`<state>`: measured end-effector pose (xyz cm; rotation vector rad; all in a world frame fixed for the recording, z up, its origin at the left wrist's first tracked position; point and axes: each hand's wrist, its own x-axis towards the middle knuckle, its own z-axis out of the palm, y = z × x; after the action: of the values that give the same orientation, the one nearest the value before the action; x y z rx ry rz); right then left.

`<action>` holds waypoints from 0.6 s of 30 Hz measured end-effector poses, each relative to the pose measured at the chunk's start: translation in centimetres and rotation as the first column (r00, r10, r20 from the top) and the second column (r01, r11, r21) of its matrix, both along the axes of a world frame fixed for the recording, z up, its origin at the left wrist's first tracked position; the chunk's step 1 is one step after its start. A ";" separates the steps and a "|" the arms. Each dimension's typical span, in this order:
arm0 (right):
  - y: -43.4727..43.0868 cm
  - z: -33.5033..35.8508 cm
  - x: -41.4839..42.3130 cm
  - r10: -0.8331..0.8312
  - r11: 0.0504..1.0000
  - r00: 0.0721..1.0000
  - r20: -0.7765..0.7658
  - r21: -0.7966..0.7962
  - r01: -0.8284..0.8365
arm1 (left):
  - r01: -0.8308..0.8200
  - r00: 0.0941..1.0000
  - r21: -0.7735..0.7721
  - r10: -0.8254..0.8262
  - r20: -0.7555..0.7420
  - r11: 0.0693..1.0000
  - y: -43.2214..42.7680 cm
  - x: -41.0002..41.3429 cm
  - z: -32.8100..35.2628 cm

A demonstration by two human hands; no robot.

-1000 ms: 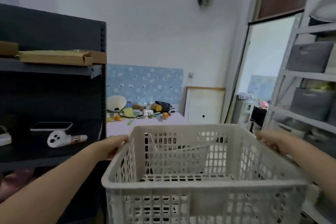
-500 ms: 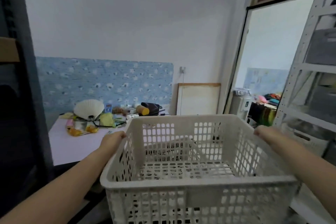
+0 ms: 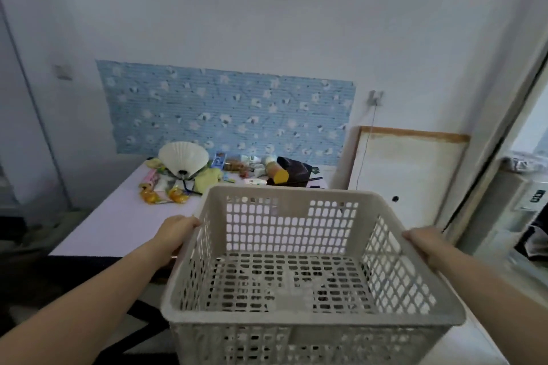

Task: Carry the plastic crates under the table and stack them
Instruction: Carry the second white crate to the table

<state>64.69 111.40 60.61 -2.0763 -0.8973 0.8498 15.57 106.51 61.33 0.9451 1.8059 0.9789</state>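
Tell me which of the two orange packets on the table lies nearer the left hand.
The orange packet below the white fan's handle; the other packet sits farther left, away from the left hand.

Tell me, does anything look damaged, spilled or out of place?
Nothing stands out. The crate looks empty and intact, left hand and right hand gripping its side rims. Clutter sits at the far end of the table.

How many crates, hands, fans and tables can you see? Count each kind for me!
Crates: 1, the white plastic crate
Hands: 2, the left hand and the right hand, each holding a side of the crate's rim
Fans: 1, the white fan
Tables: 1, the table
Total: 5
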 end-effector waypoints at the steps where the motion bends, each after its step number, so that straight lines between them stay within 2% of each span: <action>1: 1.1 0.1 -0.5 0.019 1.000 1.000 0.014 -0.001 -0.019 | -0.007 1.000 -0.012 0.007 -0.024 1.000 1.1 0.3 -0.7; 7: 8.0 -3.9 -0.5 0.129 0.989 0.987 0.100 -0.088 -0.120 | -0.064 0.992 -0.124 0.049 -0.119 0.990 5.6 0.9 -5.4; 13: 9.9 -4.5 -0.4 0.218 0.974 0.963 0.157 -0.098 -0.205 | -0.045 0.995 -0.135 0.033 -0.091 0.990 7.3 0.5 -7.0; 16: 8.8 -5.3 0.0 0.283 0.958 0.912 0.296 -0.036 -0.286 | -0.042 0.999 -0.104 0.039 -0.033 0.994 6.7 0.4 -7.5; 18: 7.5 -5.8 0.3 0.298 0.947 0.907 0.298 0.028 -0.320 | -0.063 0.996 -0.096 0.069 0.052 0.993 5.6 0.0 -7.7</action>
<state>64.98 118.86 54.78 -2.0534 -1.4272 0.6618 15.59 112.13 53.65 0.7973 1.8305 0.9424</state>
